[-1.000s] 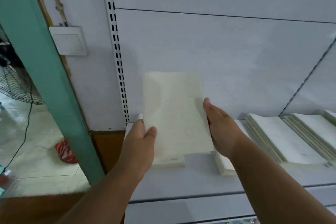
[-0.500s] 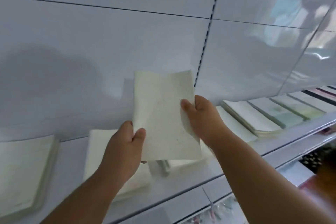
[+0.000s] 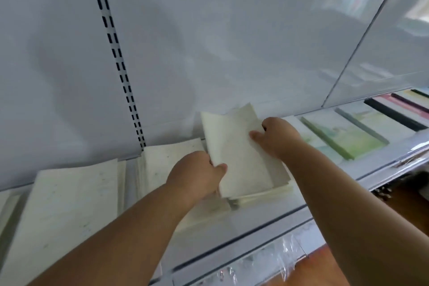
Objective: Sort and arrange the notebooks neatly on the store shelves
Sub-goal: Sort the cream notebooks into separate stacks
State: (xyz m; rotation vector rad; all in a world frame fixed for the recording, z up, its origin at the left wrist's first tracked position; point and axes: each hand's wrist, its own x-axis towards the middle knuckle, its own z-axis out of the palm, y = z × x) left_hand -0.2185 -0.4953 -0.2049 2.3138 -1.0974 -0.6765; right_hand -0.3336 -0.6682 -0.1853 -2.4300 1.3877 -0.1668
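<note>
A cream notebook (image 3: 234, 153) lies tilted low over a stack of cream notebooks (image 3: 274, 187) on the white shelf (image 3: 267, 213). My left hand (image 3: 197, 173) grips its lower left edge, thumb on the cover. My right hand (image 3: 276, 136) pinches its right edge near the top. Another cream stack (image 3: 167, 160) lies just left, partly hidden by my left hand, and a larger cream pile (image 3: 67, 211) sits at the far left.
Green-toned notebooks (image 3: 341, 134) lie to the right, then pink and black-edged ones (image 3: 399, 109). A slotted upright (image 3: 116, 53) runs up the white back panel. Clear plastic wrap (image 3: 287, 255) hangs below the shelf's front edge.
Both hands have lowered the notebook from upright in front of the back panel down onto the stack. My view has swung, bringing the slotted upright and coloured notebooks into sight.
</note>
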